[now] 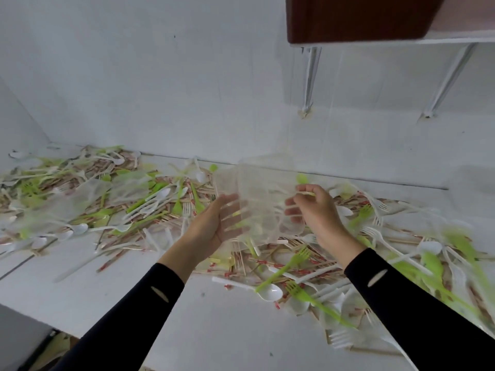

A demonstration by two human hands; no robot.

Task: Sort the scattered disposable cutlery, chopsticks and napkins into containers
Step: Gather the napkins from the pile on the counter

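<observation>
Table (214, 330), cutlery (150, 207) heaped rearward; left hand (214, 223) flat on container (262, 183), right hand (316, 207) pinching it

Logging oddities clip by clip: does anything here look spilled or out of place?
Yes: cutlery and chopsticks lie strewn in a tangled heap across the white table, unsorted. The left hand and right hand hold a clear container above the mess.

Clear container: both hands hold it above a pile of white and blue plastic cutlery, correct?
No: the head view shows the cutlery is white and green, not blue. The rest stands: the left hand and right hand hold the clear container above the pile.
</observation>
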